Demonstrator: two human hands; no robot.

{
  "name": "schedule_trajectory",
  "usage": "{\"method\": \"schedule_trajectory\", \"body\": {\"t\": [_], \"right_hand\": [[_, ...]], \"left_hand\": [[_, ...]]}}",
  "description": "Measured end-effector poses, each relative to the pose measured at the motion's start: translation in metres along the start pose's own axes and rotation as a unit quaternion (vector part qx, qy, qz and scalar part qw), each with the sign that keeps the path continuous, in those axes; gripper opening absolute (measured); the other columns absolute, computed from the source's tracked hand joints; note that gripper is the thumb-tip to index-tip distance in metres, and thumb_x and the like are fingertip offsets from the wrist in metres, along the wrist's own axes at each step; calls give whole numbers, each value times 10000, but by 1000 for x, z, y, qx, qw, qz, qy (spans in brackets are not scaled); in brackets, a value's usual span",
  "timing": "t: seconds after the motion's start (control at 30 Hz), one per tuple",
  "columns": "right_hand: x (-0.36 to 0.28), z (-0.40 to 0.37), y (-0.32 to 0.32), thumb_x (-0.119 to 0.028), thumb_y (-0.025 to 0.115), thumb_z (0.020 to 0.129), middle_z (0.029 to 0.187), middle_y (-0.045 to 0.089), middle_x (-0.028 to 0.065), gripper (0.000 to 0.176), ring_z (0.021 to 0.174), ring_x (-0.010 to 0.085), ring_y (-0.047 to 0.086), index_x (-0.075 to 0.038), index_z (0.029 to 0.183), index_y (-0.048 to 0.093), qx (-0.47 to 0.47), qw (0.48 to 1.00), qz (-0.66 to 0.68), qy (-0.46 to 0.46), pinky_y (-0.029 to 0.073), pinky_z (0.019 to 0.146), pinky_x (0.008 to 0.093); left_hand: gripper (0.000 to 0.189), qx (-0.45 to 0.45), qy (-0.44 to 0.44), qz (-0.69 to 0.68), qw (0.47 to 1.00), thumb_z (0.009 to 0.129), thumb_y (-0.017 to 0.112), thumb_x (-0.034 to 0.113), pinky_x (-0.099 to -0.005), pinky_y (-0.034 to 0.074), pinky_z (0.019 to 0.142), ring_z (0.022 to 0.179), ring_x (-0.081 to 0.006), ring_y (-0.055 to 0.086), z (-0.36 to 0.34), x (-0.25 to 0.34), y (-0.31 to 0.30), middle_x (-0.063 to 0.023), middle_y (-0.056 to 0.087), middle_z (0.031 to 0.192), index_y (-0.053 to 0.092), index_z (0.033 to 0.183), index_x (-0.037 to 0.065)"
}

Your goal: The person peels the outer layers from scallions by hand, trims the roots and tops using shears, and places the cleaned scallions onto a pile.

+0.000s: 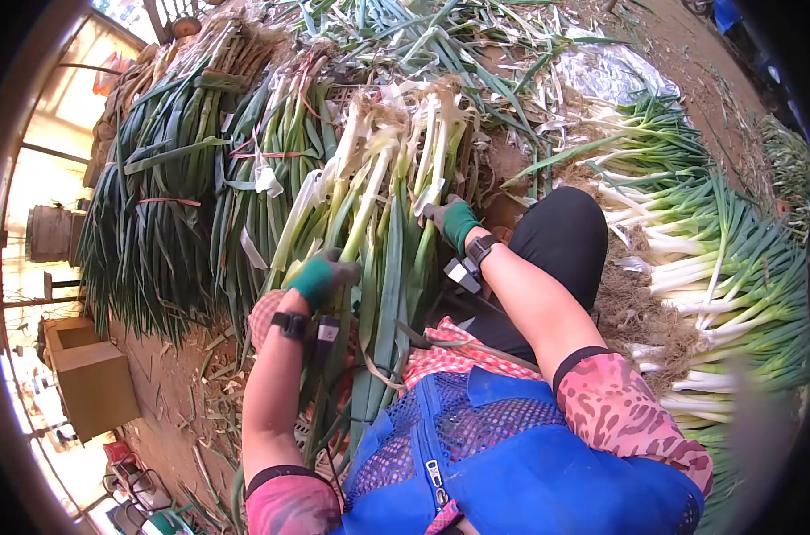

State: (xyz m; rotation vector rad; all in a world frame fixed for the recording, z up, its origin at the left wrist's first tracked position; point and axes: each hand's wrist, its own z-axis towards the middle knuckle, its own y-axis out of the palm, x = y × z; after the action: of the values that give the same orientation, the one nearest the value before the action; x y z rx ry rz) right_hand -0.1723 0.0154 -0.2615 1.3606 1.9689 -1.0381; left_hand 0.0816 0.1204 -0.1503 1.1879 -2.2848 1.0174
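My green-gloved left hand closes around the long green-and-white leek bunch across my lap, and my right hand clutches its pale stalks. Beyond my left, tied dark-green leek bundles lie stacked. Right, loose leeks lie unbundled.

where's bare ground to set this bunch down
Bare dirt between the cardboard box and your left arm, littered only with scraps. Crowded elsewhere: the leek bunch ahead, tied bundles left of it, trimmed leeks on the right.

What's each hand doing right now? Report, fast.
Left hand: closed around the green onion bunch.
Right hand: closed on the same bunch, farther out.
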Motion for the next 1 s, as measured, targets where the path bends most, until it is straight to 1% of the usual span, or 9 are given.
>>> {"method": "schedule_trajectory", "body": {"t": [0.17, 0.3, 0.43, 0.6, 0.7, 0.77, 0.9, 0.97, 1.0], "right_hand": [[17, 13, 14, -252, 782, 674, 857, 661, 178, 547, 751, 273, 630, 67, 1072, 584, -54, 984, 168, 18, 512, 697, 371], [-5, -4, 13, -412, 763, 819, 943, 678, 99, 589, 844, 182, 626, 75, 1117, 623, -142, 951, 249, -120, 503, 779, 329], [-34, -28, 20, -467, 705, 876, 1086, 671, 73, 587, 938, 155, 608, 1, 1223, 632, -268, 941, 191, -82, 481, 844, 290], [-33, 2, 1, -149, 565, 938, 1284, 630, 168, 340, 1175, 194, 606, 11, 1232, 627, -262, 814, 223, -468, 470, 1013, 297], [-41, -3, -26, -164, 541, 956, 1288, 620, 179, 331, 1141, 223, 618, 21, 1220, 616, -264, 853, 264, -365, 506, 964, 313], [-41, 3, -30, -165, 530, 963, 1282, 620, 176, 319, 1140, 245, 614, 21, 1208, 612, -273, 843, 313, -343, 492, 985, 334], [-24, 26, -18, -185, 555, 957, 1228, 649, 174, 265, 1218, 292, 577, 12, 1109, 646, -209, 761, 314, -528, 408, 1094, 397], [2, 41, -8, -557, 497, 939, 1273, 629, 191, 604, 1288, 328, 521, 1, 1083, 675, -206, 775, 253, -541, 352, 1131, 435], [4, 34, -8, -605, 472, 917, 1290, 619, 188, 666, 1292, 332, 517, 0, 1110, 671, -219, 797, 234, -512, 344, 1136, 439]], "left_hand": [[399, 45, -8, -92, 995, 815, 712, 304, -287, 464, 637, 692, -138, 587, 39, 7, 21, -46, 649, 826, 659, 1035, -24], [287, 52, 37, -243, 968, 846, 670, 228, -265, 434, 564, 608, -83, 545, 27, 28, 17, -5, 608, 709, 641, 989, -19], [355, 43, 98, -239, 965, 868, 694, 241, -251, 464, 664, 716, -99, 562, 16, 53, 22, -28, 648, 837, 638, 1115, -9], [381, 2, 168, -149, 974, 933, 655, 258, -246, 473, 752, 854, -90, 582, 8, 58, 42, -21, 660, 1007, 596, 1235, 32], [492, -78, 190, -145, 968, 978, 581, 370, -272, 490, 789, 889, -118, 608, 1, 72, 9, -51, 674, 989, 558, 1320, 17], [484, -110, 132, -348, 922, 983, 570, 379, -249, 491, 879, 978, -122, 627, 14, 62, -13, -52, 679, 1104, 579, 1288, 3], [560, 108, 149, -146, 972, 856, 716, 357, -325, 498, 918, 1021, -196, 644, 86, 8, -44, -102, 688, 1120, 593, 1271, 2], [559, 179, 124, -21, 976, 835, 743, 304, -323, 483, 953, 1061, -206, 637, 101, 10, -43, -126, 671, 1175, 590, 1277, -3], [562, 213, 109, 40, 970, 824, 756, 278, -322, 475, 970, 1082, -211, 634, 109, 8, -41, -138, 662, 1202, 589, 1280, -5]]}}
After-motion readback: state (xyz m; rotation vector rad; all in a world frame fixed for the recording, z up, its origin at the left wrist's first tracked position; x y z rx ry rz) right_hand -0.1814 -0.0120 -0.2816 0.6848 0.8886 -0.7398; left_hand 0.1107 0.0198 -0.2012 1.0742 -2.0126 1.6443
